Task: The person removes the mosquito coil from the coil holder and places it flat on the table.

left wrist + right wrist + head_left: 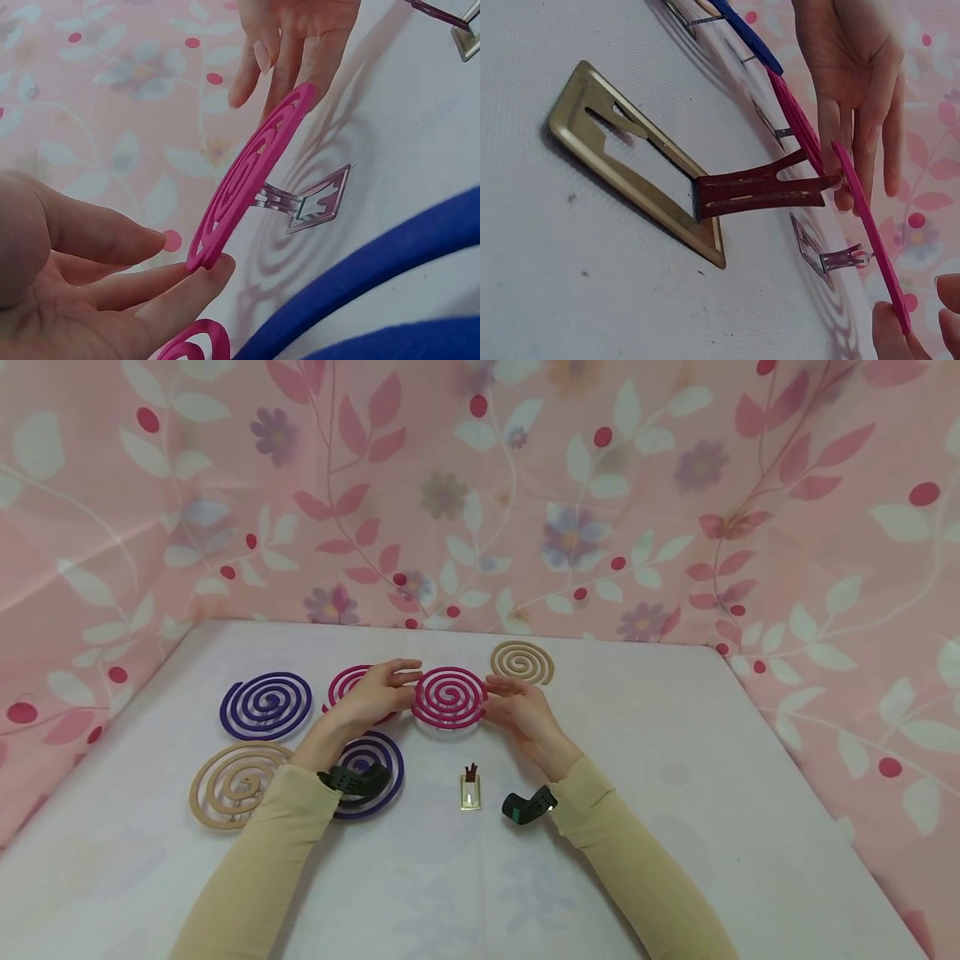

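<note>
Flat, matte magenta spiral coil (450, 696) lies between the left hand (372, 695) and right hand (529, 714), fingers unclenched and touching its rim, above a small silvery metal stand (281, 200); light, even fingertip support should best keep it level.

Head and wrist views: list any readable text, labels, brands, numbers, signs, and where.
No readable text in any view.
Center pink coil and brass-colored stand: no lettering visible.
Black band on the right wrist: small green mark, too small to read.
Backdrop: floral print, no words visible.
</note>
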`<action>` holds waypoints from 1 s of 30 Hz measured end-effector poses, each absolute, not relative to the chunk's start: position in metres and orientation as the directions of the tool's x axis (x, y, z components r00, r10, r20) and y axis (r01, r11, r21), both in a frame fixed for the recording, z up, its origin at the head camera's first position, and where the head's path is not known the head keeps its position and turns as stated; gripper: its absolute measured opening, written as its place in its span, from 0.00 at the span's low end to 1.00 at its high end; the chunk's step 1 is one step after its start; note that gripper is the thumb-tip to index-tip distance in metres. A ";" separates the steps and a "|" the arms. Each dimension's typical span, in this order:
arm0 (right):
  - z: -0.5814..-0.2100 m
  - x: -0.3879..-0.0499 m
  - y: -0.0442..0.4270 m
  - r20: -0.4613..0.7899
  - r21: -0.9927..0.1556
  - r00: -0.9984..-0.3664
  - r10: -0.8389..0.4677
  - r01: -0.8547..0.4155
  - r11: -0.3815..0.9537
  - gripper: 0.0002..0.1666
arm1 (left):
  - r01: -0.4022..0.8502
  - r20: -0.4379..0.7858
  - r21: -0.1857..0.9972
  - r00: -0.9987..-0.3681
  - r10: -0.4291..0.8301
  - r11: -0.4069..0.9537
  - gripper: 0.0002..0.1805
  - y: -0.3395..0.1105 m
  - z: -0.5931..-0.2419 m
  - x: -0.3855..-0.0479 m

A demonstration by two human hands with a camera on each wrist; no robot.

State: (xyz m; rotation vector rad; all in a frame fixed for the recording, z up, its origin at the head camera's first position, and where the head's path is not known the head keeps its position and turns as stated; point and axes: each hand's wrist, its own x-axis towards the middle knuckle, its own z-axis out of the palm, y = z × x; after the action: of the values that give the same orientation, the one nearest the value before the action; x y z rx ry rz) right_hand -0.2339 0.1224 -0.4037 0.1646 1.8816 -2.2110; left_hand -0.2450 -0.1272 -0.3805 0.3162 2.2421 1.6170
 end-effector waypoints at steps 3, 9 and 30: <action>-0.402 -0.233 0.122 -0.246 -0.954 -0.964 -0.101 0.260 -0.152 0.30 | -0.031 -0.163 0.942 -0.913 0.375 0.334 0.32 -0.128 -0.380 -0.245; -0.399 -0.231 0.123 -0.244 -0.952 -0.965 -0.099 0.258 -0.167 0.30 | -0.041 -0.164 0.941 -0.924 0.345 0.337 0.32 -0.126 -0.380 -0.246; -0.393 -0.236 0.133 -0.236 -0.950 -0.968 -0.084 0.248 -0.190 0.26 | -0.053 -0.135 0.966 -0.939 0.316 0.253 0.34 -0.117 -0.381 -0.245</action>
State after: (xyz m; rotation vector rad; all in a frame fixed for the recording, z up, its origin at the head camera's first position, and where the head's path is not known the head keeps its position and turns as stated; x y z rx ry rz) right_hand -0.2356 0.1326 -0.3925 0.1919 1.8454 -2.2613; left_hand -0.2447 -0.1173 -0.3814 0.2429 2.2278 1.7366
